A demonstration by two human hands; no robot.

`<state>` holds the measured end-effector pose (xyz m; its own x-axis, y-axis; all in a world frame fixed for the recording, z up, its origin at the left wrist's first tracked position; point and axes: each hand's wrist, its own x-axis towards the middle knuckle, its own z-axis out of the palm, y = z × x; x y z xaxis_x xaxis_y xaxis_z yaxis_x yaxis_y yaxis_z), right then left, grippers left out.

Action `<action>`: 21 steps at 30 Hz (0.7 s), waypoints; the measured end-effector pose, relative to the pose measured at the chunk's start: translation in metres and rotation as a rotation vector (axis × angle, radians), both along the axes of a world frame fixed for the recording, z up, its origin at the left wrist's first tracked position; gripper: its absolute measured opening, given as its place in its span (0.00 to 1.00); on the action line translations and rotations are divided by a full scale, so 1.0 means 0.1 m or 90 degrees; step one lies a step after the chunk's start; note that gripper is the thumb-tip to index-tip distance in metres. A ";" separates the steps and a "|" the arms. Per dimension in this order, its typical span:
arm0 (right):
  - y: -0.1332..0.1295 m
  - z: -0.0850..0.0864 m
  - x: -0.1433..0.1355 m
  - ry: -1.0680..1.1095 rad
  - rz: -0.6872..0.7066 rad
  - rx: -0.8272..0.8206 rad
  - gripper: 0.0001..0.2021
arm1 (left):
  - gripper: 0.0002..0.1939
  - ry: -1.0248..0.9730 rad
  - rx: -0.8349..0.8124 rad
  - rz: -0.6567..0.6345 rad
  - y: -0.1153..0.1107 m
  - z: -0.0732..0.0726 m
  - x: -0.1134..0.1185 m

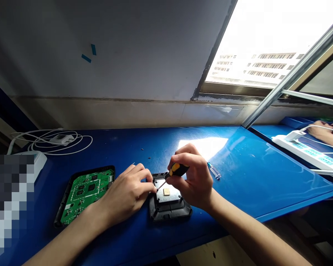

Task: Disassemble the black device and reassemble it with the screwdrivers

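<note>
My right hand (193, 173) is closed round a black and yellow screwdriver (177, 169). The screwdriver's shaft slants down to the left edge of a silver metal plate (170, 197) on a black plastic cover (170, 212). A small beige square pad (166, 191) sits on the plate. My left hand (135, 186) has its fingertips together at the cover's left side, by the screwdriver's tip; what they pinch, if anything, is too small to tell. Left of it, a green circuit board (84, 190) lies in a black housing, partly behind my left wrist.
Small screws (149, 157) lie behind the cover. A clear blue screwdriver (214, 171) is right of my right hand. White cables (83, 147) coil at the back left. A power strip (310, 151) and another person's hand (320, 129) are at the far right, beyond a metal frame (266, 105).
</note>
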<state>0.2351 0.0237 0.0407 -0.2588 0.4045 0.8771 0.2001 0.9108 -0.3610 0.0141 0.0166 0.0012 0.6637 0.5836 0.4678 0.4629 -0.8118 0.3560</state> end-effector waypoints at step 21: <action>0.01 0.22 -0.22 -0.042 0.026 -0.065 0.21 | 0.16 0.083 -0.029 0.037 -0.04 0.11 0.03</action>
